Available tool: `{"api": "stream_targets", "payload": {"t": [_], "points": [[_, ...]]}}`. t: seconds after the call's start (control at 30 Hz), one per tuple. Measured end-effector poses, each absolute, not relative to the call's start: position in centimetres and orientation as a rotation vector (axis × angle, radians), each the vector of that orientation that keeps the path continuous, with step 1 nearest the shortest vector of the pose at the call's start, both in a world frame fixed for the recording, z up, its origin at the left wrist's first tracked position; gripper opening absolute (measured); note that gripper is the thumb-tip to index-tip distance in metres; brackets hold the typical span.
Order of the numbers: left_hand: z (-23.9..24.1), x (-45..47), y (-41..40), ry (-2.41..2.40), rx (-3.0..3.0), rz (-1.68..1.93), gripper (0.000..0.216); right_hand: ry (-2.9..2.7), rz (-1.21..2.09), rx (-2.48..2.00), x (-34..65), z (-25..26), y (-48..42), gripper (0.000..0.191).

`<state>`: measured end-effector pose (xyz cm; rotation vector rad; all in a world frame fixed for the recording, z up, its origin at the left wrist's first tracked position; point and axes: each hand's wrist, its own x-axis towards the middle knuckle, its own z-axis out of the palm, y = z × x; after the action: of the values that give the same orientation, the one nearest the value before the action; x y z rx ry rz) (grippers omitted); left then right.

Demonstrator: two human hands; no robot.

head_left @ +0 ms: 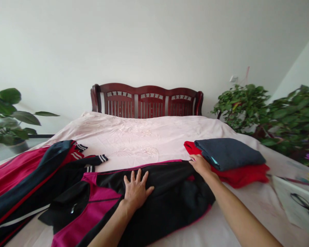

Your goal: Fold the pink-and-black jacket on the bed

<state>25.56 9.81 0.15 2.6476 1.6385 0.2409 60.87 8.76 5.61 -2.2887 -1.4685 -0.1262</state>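
At lower centre of the frame, the left hand presses flat and open on the soft, limp black-and-magenta jacket on the bed, while the right hand pinches its hem, likely the best grip point.

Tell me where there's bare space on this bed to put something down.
Free: the pale pink bedsheet between the dark red wooden headboard and the black-and-magenta jacket. Crowded: left side with the red-and-navy striped-cuff jackets, right side with the folded grey-on-red clothes stack.
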Motion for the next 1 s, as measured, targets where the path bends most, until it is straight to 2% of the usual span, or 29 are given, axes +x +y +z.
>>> {"api": "stream_targets", "payload": {"t": [0.2,0.33,0.43,0.5,0.7,0.77,0.87,1.0], "points": [[0.3,25.6,9.7,1.627,2.650,0.251,0.071,-1.677,-0.327,-2.161,54.9,8.3,9.3,0.052],[0.6,25.1,9.5,1.619,2.587,0.281,0.073,-1.941,-0.281,-2.181,53.2,5.1,7.8,0.055],[0.6,24.6,9.4,1.609,2.527,0.312,0.075,-1.771,-0.034,-2.473,55.6,1.5,7.3,0.061],[0.5,24.4,9.5,1.603,2.497,0.347,0.076,-1.703,0.030,-2.494,57.7,-0.2,7.7,0.065],[1.5,23.2,10.0,1.428,2.446,0.353,0.076,-1.717,-0.026,-2.455,60.0,-1.4,8.9,0.066],[2.6,21.6,10.3,1.315,2.457,0.317,0.066,-1.753,-0.025,-2.483,59.7,-0.8,9.0,0.067],[4.3,17.4,10.7,1.311,2.476,0.347,0.041,-1.693,0.020,-2.594,58.4,0.8,9.0,0.072],[5.0,10.0,10.4,1.665,2.432,0.425,0.040,-1.664,-0.245,-2.549,55.3,2.3,7.9,0.073]]}}
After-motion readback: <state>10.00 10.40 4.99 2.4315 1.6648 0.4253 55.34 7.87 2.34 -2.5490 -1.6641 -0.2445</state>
